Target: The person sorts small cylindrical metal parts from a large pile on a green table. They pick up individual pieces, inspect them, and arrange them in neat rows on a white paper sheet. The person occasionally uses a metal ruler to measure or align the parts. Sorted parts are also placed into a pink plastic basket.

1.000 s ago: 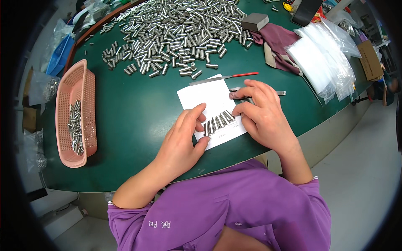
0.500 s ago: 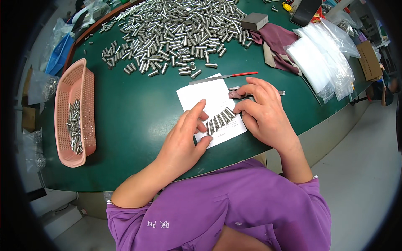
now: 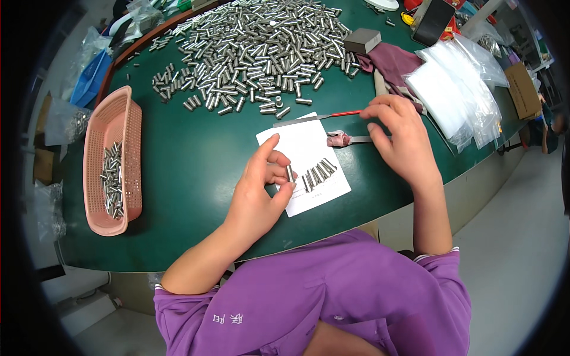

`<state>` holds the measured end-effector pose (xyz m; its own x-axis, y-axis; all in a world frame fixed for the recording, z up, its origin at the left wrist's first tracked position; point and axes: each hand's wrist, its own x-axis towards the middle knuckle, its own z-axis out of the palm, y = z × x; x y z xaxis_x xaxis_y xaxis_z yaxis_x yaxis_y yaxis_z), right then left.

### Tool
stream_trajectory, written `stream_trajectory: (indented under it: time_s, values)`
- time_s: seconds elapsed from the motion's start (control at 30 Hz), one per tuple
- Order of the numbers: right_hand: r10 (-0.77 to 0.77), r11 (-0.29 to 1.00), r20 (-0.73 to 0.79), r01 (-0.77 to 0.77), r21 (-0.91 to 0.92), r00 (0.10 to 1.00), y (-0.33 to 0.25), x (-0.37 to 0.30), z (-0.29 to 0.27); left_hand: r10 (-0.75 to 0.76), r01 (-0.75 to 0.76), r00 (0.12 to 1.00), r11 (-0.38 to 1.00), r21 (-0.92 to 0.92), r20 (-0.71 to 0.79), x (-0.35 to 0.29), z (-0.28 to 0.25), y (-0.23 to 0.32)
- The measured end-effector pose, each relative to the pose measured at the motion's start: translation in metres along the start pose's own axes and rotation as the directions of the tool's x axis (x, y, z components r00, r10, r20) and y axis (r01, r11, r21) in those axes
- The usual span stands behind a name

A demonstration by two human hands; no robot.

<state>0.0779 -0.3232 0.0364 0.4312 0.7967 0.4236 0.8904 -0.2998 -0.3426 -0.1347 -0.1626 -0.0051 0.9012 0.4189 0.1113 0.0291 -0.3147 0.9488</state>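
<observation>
My left hand point(image 3: 256, 193) holds a short metal pin point(image 3: 290, 173) upright between thumb and fingers, over the left edge of a white paper sheet point(image 3: 279, 148). To its right, a row of several metal pins point(image 3: 319, 175) lies side by side on the sheet. My right hand point(image 3: 404, 139) is raised with thumb and fingers apart and nothing visible between them. It is nearest to the red handle of a flat file point(image 3: 303, 120) lying across the sheet's top. Below the file, a metal blade with a cloth-wrapped end point(image 3: 339, 139) reaches toward that hand.
A large heap of metal pins point(image 3: 255, 53) covers the table's far side. At left stands a pink plastic basket point(image 3: 135, 160) with more pins. A grey block point(image 3: 362, 41), a maroon cloth point(image 3: 395, 62), clear plastic bags point(image 3: 442, 89) and a phone point(image 3: 433, 24) lie at far right.
My left hand has taken a pin from the left end of the row and raised it. My right hand has moved off the row, up and right, toward the file's handle.
</observation>
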Motion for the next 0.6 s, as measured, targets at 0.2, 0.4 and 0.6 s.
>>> stream_trajectory:
  time_s: [0.2, 0.4, 0.6]
  values:
    - [0.000, 0.997, 0.215, -0.018, 0.079, 0.977, 0.024, 0.036, 0.022, -0.210, 0.193, 0.977, 0.942, -0.275, -0.034, 0.008, -0.002, 0.004]
    - [-0.005, 0.992, 0.301, -0.034, 0.122, 0.953, 0.019, 0.051, 0.039, -0.232, 0.191, 0.972, 0.888, -0.418, -0.049, 0.010, -0.008, -0.004]
    - [-0.086, 0.981, 0.262, 0.036, 0.190, 0.961, 0.021, 0.048, 0.037, -0.303, 0.241, 0.952, 0.833, -0.498, -0.046, 0.013, -0.012, 0.000]
